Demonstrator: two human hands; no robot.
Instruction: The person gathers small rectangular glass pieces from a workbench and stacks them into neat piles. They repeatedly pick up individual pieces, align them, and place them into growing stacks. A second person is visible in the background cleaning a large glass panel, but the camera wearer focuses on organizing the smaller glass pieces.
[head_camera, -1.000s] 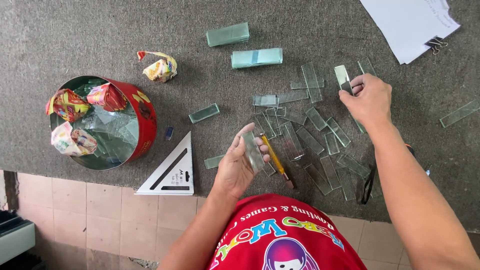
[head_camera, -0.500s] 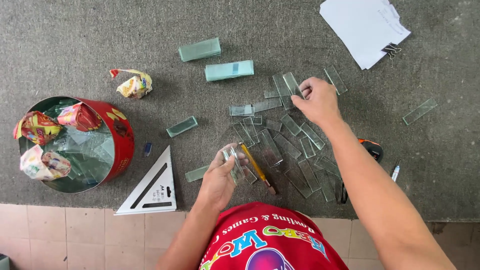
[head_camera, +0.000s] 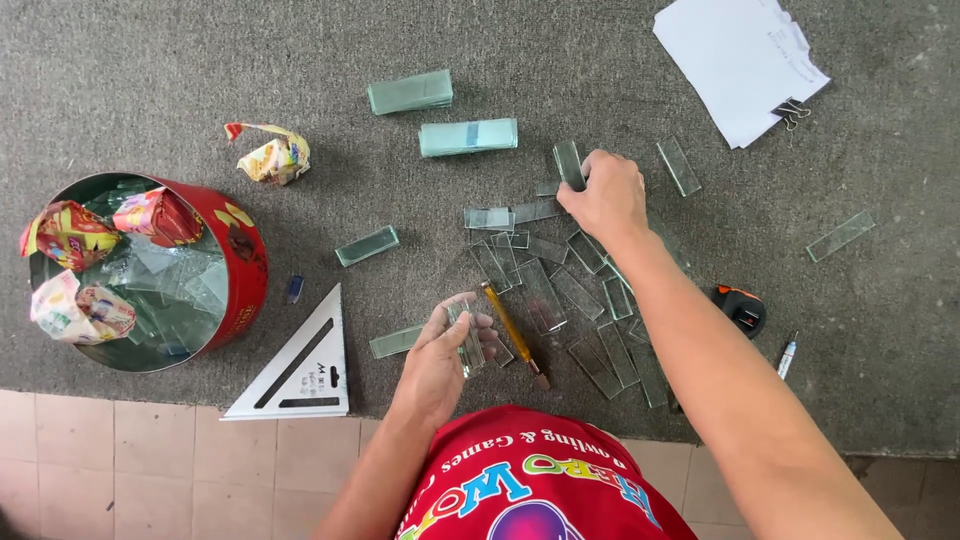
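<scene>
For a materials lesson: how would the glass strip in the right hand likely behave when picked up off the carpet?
The glass strip pinched by the right hand looks thin and flat, so probably stiff, light and breakable. Its smooth faces may slip between fingers. Lying flat on the grey carpet, such strips seem unlikely to roll.

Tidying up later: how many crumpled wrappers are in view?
4. One lies on the carpet above the tin; three sit in the tin: top left, top middle, bottom left. More may be buried.
</scene>
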